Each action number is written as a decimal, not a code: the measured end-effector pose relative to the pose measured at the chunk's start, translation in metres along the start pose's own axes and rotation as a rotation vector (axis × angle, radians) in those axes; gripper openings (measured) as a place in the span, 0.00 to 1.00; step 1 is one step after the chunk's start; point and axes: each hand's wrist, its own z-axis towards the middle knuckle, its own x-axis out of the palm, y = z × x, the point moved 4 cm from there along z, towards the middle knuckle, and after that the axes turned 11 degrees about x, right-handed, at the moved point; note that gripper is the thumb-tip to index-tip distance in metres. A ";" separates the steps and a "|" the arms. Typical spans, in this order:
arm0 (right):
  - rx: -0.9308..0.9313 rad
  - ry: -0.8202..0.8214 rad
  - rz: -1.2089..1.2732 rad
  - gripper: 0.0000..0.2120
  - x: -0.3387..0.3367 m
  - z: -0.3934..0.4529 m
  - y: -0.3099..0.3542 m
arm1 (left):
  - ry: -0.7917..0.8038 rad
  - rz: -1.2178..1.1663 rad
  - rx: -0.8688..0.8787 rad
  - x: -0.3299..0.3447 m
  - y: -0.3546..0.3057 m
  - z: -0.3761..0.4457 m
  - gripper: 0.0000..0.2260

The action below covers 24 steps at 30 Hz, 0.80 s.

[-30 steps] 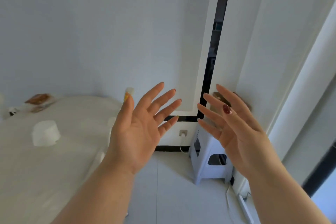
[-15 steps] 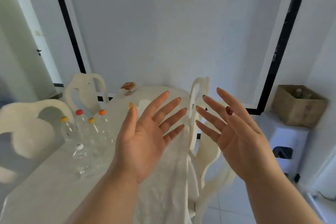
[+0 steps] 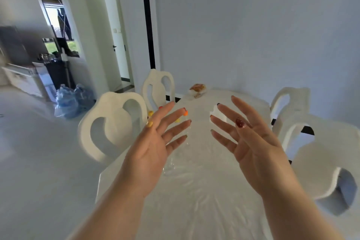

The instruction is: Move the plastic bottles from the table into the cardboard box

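Note:
My left hand (image 3: 155, 148) and my right hand (image 3: 251, 142) are raised in front of me, palms facing each other, fingers spread, holding nothing. Behind my left hand stand several clear plastic bottles (image 3: 176, 154) on the white table (image 3: 204, 197); only an orange cap (image 3: 186, 112), yellow caps and bits of clear plastic show past the fingers. The cardboard box is out of view.
White chairs stand around the table: two on the left (image 3: 109, 124) and two on the right (image 3: 327, 154). A white roll (image 3: 215, 113) and a small brownish item (image 3: 197, 88) lie at the table's far end. Blue bags (image 3: 72, 101) sit on the floor at left, near a doorway.
The view has swung left: the cardboard box on the stool has left the frame, and the table now lies straight ahead. Both hands stay raised and open.

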 end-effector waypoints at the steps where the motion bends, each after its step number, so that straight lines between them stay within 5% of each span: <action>1: -0.001 -0.015 -0.029 0.26 0.003 0.009 -0.007 | 0.003 0.063 0.022 -0.012 0.002 0.003 0.38; 7: -0.033 -0.170 -0.273 0.22 0.012 0.066 -0.055 | 0.037 0.365 0.075 -0.086 0.038 0.042 0.28; 16: 0.192 -0.278 -0.626 0.22 0.033 0.153 -0.157 | 0.152 0.816 0.067 -0.199 0.113 0.101 0.27; 24: 0.425 -0.367 -0.875 0.27 0.037 0.195 -0.240 | 0.167 0.881 0.114 -0.266 0.181 0.154 0.27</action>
